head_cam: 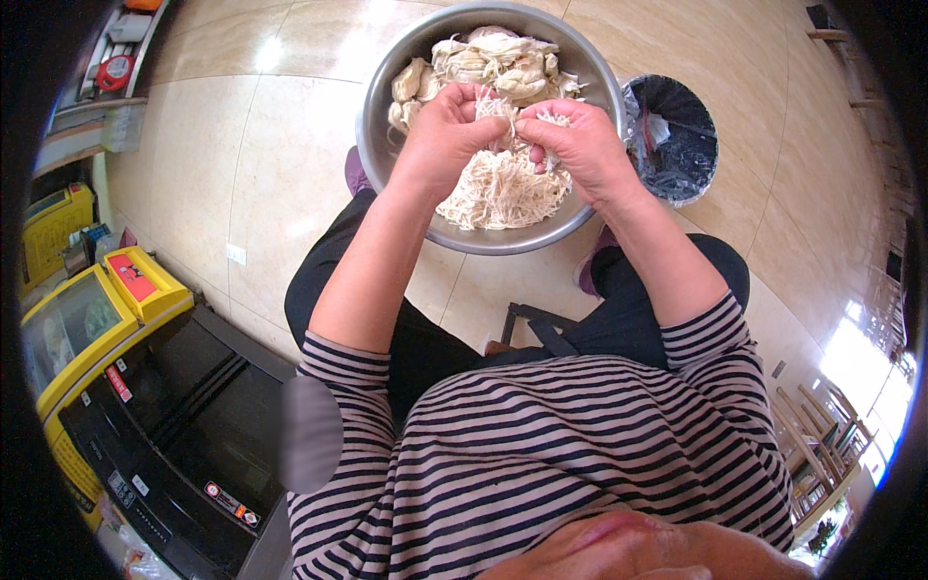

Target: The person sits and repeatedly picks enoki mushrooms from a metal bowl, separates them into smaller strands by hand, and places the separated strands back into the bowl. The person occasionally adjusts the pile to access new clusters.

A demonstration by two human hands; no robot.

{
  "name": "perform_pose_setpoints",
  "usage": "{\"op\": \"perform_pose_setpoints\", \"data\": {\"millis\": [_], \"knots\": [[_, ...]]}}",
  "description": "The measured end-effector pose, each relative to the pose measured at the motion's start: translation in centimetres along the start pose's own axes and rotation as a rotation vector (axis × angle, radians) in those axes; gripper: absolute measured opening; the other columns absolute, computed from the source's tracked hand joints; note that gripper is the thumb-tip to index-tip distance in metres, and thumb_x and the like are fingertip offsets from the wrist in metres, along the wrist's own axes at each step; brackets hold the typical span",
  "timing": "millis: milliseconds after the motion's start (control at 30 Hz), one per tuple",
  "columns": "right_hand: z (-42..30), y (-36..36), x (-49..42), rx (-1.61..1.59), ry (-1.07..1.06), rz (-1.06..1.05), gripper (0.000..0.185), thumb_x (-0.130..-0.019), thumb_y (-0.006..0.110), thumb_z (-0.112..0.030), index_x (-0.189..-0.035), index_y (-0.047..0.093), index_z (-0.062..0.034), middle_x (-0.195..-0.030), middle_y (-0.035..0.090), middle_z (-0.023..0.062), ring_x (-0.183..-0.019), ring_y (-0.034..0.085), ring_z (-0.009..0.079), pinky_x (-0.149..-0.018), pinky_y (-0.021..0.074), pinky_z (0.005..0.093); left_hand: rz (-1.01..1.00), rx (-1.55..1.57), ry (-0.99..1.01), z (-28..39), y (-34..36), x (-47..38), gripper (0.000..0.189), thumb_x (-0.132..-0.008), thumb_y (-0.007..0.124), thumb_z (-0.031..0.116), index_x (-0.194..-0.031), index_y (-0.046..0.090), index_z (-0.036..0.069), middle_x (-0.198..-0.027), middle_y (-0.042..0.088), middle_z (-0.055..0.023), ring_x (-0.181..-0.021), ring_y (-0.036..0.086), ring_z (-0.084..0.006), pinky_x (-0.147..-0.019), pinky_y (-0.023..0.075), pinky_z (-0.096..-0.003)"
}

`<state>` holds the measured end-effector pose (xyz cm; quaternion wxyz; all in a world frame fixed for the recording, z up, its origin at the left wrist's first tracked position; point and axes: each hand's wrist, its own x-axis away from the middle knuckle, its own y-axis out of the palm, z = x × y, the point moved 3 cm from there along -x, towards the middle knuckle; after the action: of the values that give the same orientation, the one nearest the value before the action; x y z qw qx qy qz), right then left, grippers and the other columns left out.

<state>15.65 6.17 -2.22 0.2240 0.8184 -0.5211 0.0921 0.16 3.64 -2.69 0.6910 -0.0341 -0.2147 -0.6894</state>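
A large round stainless-steel basin (368, 109) stands on the floor between my knees. In its far half lie pale chunks of what looks like cooked chicken breast (500, 61). Nearer to me, a heap of finely shredded meat (504, 196) covers the basin's bottom. My left hand (453, 134) pinches a tuft of shreds between thumb and fingers above that heap. Close beside it, my right hand (583, 145) has shreds of the same meat in its curled fingers, some poking out past the knuckles. The two thumb tips nearly meet.
Right of the basin, almost against it, is a bin with a black liner (681, 152) and some rubbish inside. At left stand a black-topped chest appliance (203, 413) and a yellow glass-topped freezer (130, 279). Wooden chairs (815, 435) are at right. The floor is tiled (196, 145).
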Motion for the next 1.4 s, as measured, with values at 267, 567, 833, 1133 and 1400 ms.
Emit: {"op": "perform_pose_setpoints", "data": {"millis": [267,567,833,1133,1400], "knots": [[-0.17,-0.17,0.07,0.0,-0.006,0.035,0.014,-0.076,0.065,-0.008,-0.086,0.063,0.0014,-0.066,0.059,0.003,-0.054,0.053,0.0074,-0.048,0.0439,0.0217,0.022,0.052,0.023,0.0,0.06,-0.05,0.037,-0.077,0.061,-0.001,-0.11,0.045,-0.001,-0.083,0.062,-0.0062,-0.07,0.059,-0.0098,-0.064,0.047,-0.0211],[0.03,-0.51,-0.09,0.012,-0.003,0.041,0.016,-0.078,0.066,-0.012,-0.089,0.062,-0.001,-0.07,0.059,0.0024,-0.059,0.054,0.0081,-0.052,0.0437,0.021,0.072,0.009,0.024,0.46,-0.07,0.13,0.035,-0.075,0.063,-0.002,-0.106,0.046,-0.001,-0.081,0.062,-0.005,-0.067,0.058,-0.0096,-0.062,0.0463,-0.0194],[0.02,-0.23,-0.06,0.231,-0.024,0.042,0.012,-0.079,0.063,-0.011,-0.086,0.061,-0.0021,-0.068,0.058,0.0011,-0.06,0.054,0.0073,-0.048,0.0434,0.0214,0.049,-0.128,0.014,0.09,0.15,0.1,0.034,-0.077,0.064,-0.001,-0.105,0.046,-0.002,-0.081,0.063,-0.0076,-0.069,0.06,-0.012,-0.065,0.0484,-0.0224],[-0.25,-0.24,-0.15,0.158,-0.077,0.076,0.014,-0.079,0.061,-0.012,-0.087,0.06,-0.0009,-0.069,0.058,0.0025,-0.055,0.053,0.007,-0.049,0.0438,0.0203,0.049,-0.08,0.031,0.55,0.2,0.19,0.035,-0.077,0.063,-0.002,-0.108,0.045,-0.004,-0.085,0.063,-0.0089,-0.074,0.061,-0.0136,-0.069,0.0496,-0.0247],[0.01,-0.35,-0.3,0.308,-0.057,0.085,0.02,-0.078,0.061,-0.016,-0.089,0.063,0.0005,-0.068,0.062,0.0063,-0.057,0.059,0.0098,-0.052,0.0497,0.0233,0.032,0.018,0.003,0.3,0.1,0.03,0.036,-0.077,0.06,-0.005,-0.109,0.045,-0.002,-0.088,0.063,-0.0099,-0.078,0.061,-0.0139,-0.074,0.0519,-0.0281]]}}
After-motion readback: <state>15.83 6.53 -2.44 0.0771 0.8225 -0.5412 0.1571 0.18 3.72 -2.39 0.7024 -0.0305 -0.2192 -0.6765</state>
